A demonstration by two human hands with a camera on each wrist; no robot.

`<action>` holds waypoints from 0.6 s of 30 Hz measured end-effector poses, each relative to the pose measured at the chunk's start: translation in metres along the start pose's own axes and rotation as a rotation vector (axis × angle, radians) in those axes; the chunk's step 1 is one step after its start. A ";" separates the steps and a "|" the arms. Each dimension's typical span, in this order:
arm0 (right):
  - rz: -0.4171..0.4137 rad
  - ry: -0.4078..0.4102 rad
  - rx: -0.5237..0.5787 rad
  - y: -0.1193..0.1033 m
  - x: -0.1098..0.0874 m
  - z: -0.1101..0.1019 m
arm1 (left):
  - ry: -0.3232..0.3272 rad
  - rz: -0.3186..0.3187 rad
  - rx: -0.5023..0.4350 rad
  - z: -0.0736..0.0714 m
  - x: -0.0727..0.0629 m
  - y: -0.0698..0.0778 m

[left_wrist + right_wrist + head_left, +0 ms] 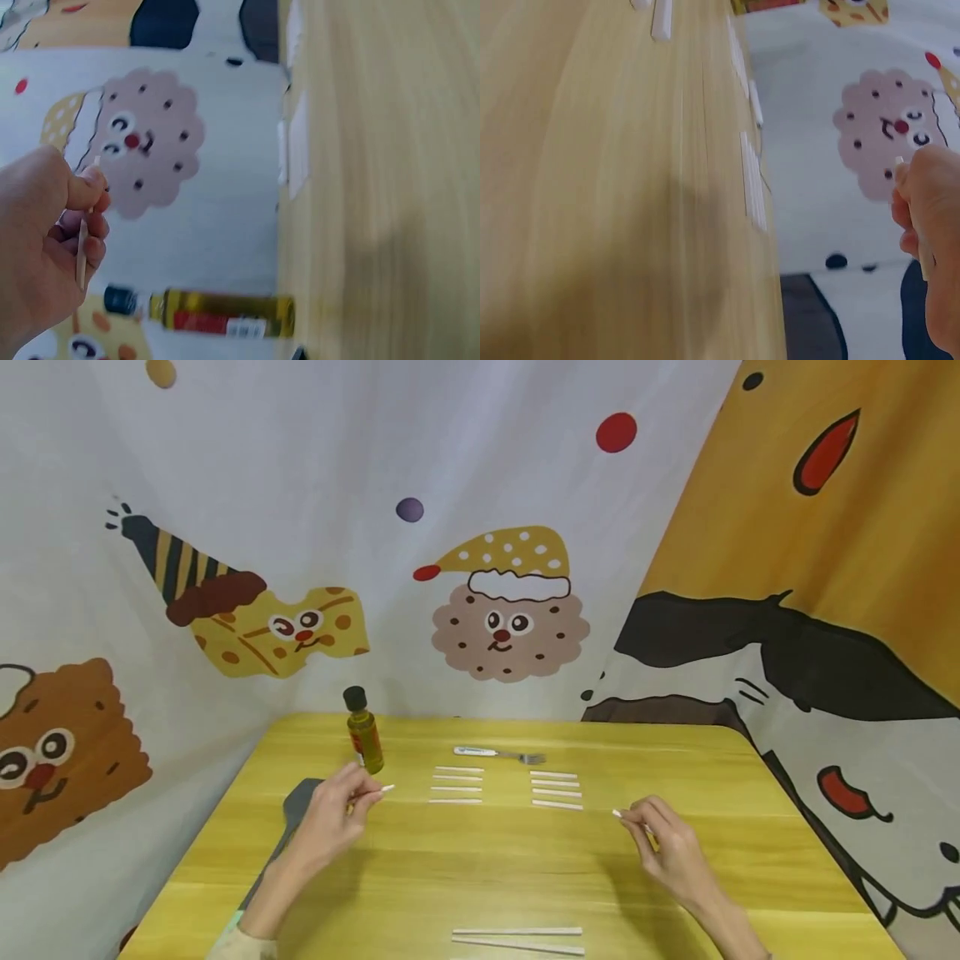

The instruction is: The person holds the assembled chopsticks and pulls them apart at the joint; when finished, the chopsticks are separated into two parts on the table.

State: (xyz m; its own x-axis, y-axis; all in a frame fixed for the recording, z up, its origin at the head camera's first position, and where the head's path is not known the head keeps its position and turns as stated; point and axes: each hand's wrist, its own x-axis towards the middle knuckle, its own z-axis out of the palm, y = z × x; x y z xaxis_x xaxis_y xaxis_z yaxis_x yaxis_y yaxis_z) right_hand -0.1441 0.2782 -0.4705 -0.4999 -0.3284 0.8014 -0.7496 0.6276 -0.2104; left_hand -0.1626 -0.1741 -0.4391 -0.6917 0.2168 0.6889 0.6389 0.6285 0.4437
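Over the left side of the table, my left hand pinches a short pale wooden stick between thumb and fingers; its tip sticks out past the fingertips. My right hand pinches a similar short stick over the right side. Between the hands and farther back, short wooden sticks lie in two groups, a left row and a right row, several in each. Longer chopsticks lie at the near edge, partly cut off by the frame.
An oil bottle with a black cap stands just beyond my left hand. A white-handled fork lies behind the stick rows. A grey spatula lies left, partly under my left forearm. A printed cloth hangs behind the yellow wooden table.
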 end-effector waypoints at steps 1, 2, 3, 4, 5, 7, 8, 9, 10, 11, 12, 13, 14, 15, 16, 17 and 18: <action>0.004 -0.047 0.012 0.002 0.000 -0.001 | -0.048 0.008 -0.016 -0.001 0.001 0.000; 0.003 -0.089 0.025 0.004 0.001 -0.001 | -0.103 0.011 -0.040 0.000 0.003 0.000; -0.002 -0.122 0.034 0.004 0.003 0.001 | -0.152 0.001 -0.059 0.003 0.003 0.000; -0.006 -0.149 0.045 0.004 0.004 0.002 | -0.189 -0.020 -0.078 0.007 0.004 0.000; -0.010 -0.166 0.052 0.003 0.005 0.003 | -0.216 -0.051 -0.095 0.011 0.003 0.001; -0.009 -0.181 0.061 0.001 0.008 0.006 | -0.249 -0.098 -0.108 0.018 0.003 0.003; -0.002 -0.182 0.056 0.001 0.010 0.008 | -0.260 -0.113 -0.108 0.021 0.003 0.003; 0.004 -0.184 0.049 0.001 0.011 0.009 | -0.267 -0.117 -0.104 0.024 0.003 0.004; 0.011 -0.187 0.044 0.001 0.013 0.010 | -0.273 -0.116 -0.097 0.026 0.004 0.004; 0.016 -0.192 0.035 0.002 0.014 0.012 | -0.277 -0.112 -0.091 0.028 0.004 0.003; 0.021 -0.199 0.026 0.003 0.015 0.013 | -0.280 -0.104 -0.078 0.030 0.005 0.003; 0.025 -0.207 0.012 0.004 0.016 0.016 | -0.284 -0.094 -0.063 0.033 0.006 0.002; 0.025 -0.214 0.003 0.006 0.016 0.018 | -0.287 -0.084 -0.049 0.035 0.008 0.001; 0.027 -0.221 -0.006 0.007 0.017 0.021 | -0.291 -0.073 -0.034 0.038 0.009 0.001; 0.028 -0.226 -0.015 0.008 0.018 0.024 | -0.298 -0.063 -0.019 0.041 0.010 0.000; 0.026 -0.228 -0.026 0.010 0.018 0.028 | -0.308 -0.055 -0.005 0.044 0.012 -0.001; 0.024 -0.228 -0.034 0.011 0.018 0.032 | -0.323 -0.051 0.007 0.048 0.013 -0.003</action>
State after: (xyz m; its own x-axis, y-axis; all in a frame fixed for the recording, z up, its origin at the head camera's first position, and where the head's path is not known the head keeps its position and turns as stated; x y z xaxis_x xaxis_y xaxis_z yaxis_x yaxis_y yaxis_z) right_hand -0.1757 0.2561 -0.4764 -0.6057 -0.4617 0.6480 -0.7229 0.6597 -0.2056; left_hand -0.1901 -0.1372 -0.4587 -0.7948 0.4097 0.4476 0.5987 0.6496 0.4685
